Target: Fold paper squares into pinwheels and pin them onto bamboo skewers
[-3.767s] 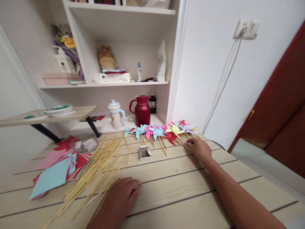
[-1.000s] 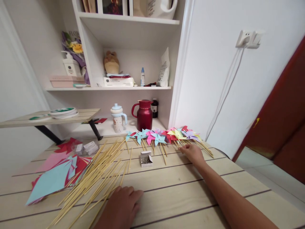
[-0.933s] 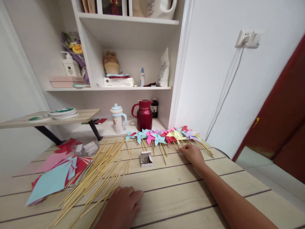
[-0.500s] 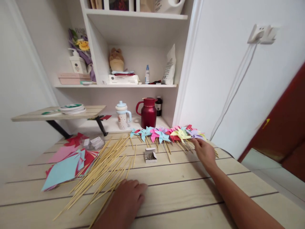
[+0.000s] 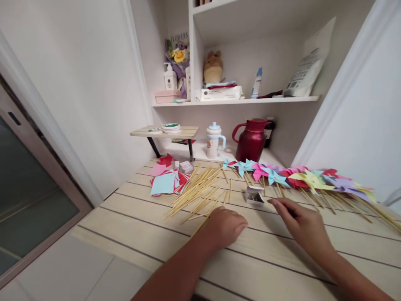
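My left hand (image 5: 224, 225) rests palm down on the wooden table (image 5: 156, 221), its fingers loosely curled over the near ends of a scatter of bamboo sticks (image 5: 197, 193). My right hand (image 5: 301, 223) lies on the table with fingers stretched toward a small open box of pins (image 5: 254, 195), a short way from it and holding nothing. Behind it a row of finished paper pinwheels (image 5: 294, 177) in blue, pink, red, yellow and purple lies along the table's far edge.
A stack of coloured paper squares (image 5: 166, 183) lies at the far left of the table. A red jug (image 5: 251, 140), a spouted cup (image 5: 214, 141) and a small raised stand (image 5: 166, 133) sit behind. Shelves above hold bottles and boxes. A sliding door (image 5: 28, 188) is at left.
My right hand has drawn back from the pinwheel row toward the pin box. My view has swung left. My left hand has stayed on the stick ends.
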Motion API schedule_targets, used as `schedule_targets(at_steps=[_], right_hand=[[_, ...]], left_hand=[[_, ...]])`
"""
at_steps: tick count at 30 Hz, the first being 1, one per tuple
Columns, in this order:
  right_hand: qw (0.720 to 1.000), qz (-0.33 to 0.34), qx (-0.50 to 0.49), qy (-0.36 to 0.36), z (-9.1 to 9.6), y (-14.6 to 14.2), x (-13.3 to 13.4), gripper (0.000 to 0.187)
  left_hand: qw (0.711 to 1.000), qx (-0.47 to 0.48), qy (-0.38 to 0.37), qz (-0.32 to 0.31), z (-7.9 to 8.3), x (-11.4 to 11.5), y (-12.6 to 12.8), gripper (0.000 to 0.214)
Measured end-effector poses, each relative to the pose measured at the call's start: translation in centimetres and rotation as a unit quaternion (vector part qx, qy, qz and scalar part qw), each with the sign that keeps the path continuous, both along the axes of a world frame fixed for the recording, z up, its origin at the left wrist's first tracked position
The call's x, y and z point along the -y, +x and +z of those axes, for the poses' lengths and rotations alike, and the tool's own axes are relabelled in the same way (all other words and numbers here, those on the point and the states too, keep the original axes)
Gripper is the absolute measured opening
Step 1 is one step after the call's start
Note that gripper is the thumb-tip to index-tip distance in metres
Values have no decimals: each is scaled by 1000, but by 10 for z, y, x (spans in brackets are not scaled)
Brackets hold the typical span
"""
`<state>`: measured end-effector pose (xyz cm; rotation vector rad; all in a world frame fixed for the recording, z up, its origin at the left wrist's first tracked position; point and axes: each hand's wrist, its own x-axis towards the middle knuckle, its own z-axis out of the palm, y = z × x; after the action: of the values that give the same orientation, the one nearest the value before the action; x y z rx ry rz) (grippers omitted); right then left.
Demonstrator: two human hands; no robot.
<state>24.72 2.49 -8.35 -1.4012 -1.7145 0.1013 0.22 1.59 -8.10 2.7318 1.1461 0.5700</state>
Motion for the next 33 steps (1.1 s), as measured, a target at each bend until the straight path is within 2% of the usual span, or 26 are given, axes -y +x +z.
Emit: schedule_targets(at_steps=[3, 6, 8, 10, 11, 13, 16, 17, 19, 22, 29, 33], right_hand=[[999, 35, -7, -36, -7, -19, 10, 36], [995, 71, 35, -53, -12, -27, 14, 35], [993, 83, 63, -53, -15, -29, 16, 34], [992, 88, 78, -52, -16, -30, 17, 34], [991, 93, 83, -53, -16, -30, 18, 34], [989, 104, 89, -56, -16, -31, 18, 34], [986, 117, 99, -59, -15, -32, 18, 35], [986, 120, 102, -61, -15, -32, 17, 35], [984, 127, 109, -69, -15, -32, 16, 36], [980, 135, 121, -82, -14, -32, 15, 37], [976, 142, 132, -104, -13, -31, 17, 39], [970, 155, 139, -128, -11, -33, 17, 38]], left_hand=[[998, 21, 51, -26, 9, 8, 3, 23], [982, 74, 169, -43, 20, 19, -2, 25], [972, 90, 218, -25, 25, 23, -18, 24], [969, 71, 235, 33, 29, 22, -45, 20], [966, 63, 235, 90, 30, 20, -62, 19], [957, 68, 233, 158, 31, 14, -103, 26], [935, 77, 236, 254, 29, 5, -163, 55], [930, 53, 224, 288, 27, 3, -179, 65], [930, 2, 197, 309, 24, 0, -203, 75], [939, -22, 144, 312, 17, -6, -218, 73], [952, 5, 73, 298, 11, -28, -225, 40], [956, 44, 55, 284, 12, -29, -230, 38]])
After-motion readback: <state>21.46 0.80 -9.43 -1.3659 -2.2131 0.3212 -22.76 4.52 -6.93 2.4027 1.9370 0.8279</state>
